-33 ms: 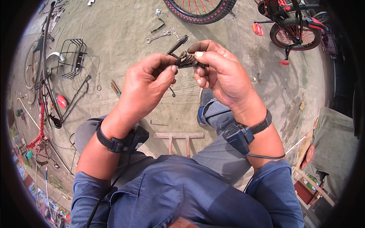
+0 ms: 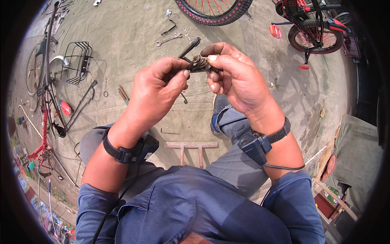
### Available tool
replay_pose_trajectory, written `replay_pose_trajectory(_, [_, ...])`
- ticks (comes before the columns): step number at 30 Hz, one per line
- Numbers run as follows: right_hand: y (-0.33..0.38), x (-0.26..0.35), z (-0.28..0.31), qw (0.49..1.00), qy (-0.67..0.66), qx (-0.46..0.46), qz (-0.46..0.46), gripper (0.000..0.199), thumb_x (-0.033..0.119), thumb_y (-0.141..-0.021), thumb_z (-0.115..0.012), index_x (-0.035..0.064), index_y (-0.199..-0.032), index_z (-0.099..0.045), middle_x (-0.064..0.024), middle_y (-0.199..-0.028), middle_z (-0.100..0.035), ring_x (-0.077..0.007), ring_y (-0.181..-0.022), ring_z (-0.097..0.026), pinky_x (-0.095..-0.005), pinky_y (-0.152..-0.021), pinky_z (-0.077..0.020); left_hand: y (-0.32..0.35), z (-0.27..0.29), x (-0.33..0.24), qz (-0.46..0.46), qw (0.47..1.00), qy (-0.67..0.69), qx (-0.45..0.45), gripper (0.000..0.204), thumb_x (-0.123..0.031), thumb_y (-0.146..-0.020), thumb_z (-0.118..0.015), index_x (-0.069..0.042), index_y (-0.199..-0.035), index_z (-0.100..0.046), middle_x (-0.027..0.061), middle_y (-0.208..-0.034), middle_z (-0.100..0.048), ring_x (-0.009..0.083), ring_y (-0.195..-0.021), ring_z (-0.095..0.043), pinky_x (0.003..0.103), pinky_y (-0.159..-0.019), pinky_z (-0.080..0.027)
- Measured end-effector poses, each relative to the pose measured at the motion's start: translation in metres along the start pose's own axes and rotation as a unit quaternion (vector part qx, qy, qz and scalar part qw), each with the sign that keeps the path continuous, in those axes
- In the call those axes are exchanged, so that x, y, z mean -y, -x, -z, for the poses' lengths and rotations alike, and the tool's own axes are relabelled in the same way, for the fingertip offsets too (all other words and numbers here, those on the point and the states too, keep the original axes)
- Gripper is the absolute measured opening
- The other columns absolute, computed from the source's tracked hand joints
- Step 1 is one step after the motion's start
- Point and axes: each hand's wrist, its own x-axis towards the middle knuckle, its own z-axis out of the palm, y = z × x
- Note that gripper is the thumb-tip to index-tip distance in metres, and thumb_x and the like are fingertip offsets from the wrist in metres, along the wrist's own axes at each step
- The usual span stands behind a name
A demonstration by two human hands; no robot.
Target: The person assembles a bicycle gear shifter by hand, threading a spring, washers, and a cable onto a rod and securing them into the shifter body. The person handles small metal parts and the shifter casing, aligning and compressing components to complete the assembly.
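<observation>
My left hand (image 2: 158, 91) and my right hand (image 2: 235, 79) meet in front of me over the concrete ground. Together they pinch a small dark metal bicycle part (image 2: 200, 63). It has a rusty coiled section and a thin black arm (image 2: 189, 48) sticking up and to the left. My left thumb and fingers grip its left end. My right fingers wrap the coiled end, with the thumb on top. Each wrist wears a black band with a small device. My knees in blue-grey trousers are below the hands.
Wrenches (image 2: 168, 39) lie on the ground beyond the hands. A red-spoked wheel (image 2: 215, 10) and a small red bicycle (image 2: 313, 28) stand at the top. A wire basket (image 2: 75, 61), a bicycle frame (image 2: 46, 81) and a chain (image 2: 83, 103) are left. A wooden piece (image 2: 191, 145) lies between my legs.
</observation>
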Motion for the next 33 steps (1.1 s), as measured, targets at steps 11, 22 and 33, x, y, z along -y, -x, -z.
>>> replay_pose_trajectory(11, [0.001,0.001,0.002,0.998,0.045,0.05,-0.008,0.028,0.015,-0.096,-0.055,-0.0002,-0.116,-0.065,-0.0011,-0.071,-0.059,-0.0082,-0.056,-0.056,-0.0215,-0.05,-0.0445,-0.002,-0.002,0.015,-0.095,0.992,-0.071,-0.032,0.014,-0.005,-0.09,-0.069,0.0,-0.102,-0.069,0.009,-0.082,-0.064,0.0142,-0.068,-0.059,0.029,-0.061,-0.048])
replay_pose_trajectory(22, [0.001,0.004,0.006,0.999,0.022,0.037,-0.014,0.024,0.015,-0.095,-0.056,0.0003,-0.112,-0.065,-0.0009,-0.07,-0.059,-0.0075,-0.054,-0.054,-0.0215,-0.048,-0.0448,-0.004,0.005,0.006,-0.122,0.977,-0.146,-0.099,0.019,-0.009,-0.09,-0.072,-0.001,-0.107,-0.068,0.0091,-0.092,-0.066,0.017,-0.079,-0.065,0.029,-0.068,-0.052])
replay_pose_trajectory(33, [0.002,0.008,0.011,0.994,0.002,0.102,-0.044,0.028,0.011,-0.095,-0.054,-0.0059,-0.115,-0.062,-0.0045,-0.085,-0.062,-0.0085,-0.06,-0.052,-0.0228,-0.048,-0.0428,-0.007,0.015,0.0,-0.064,0.995,0.064,0.034,0.039,-0.013,-0.093,-0.071,0.002,-0.127,-0.059,0.0082,-0.117,-0.067,0.0158,-0.109,-0.062,0.032,-0.097,-0.049])
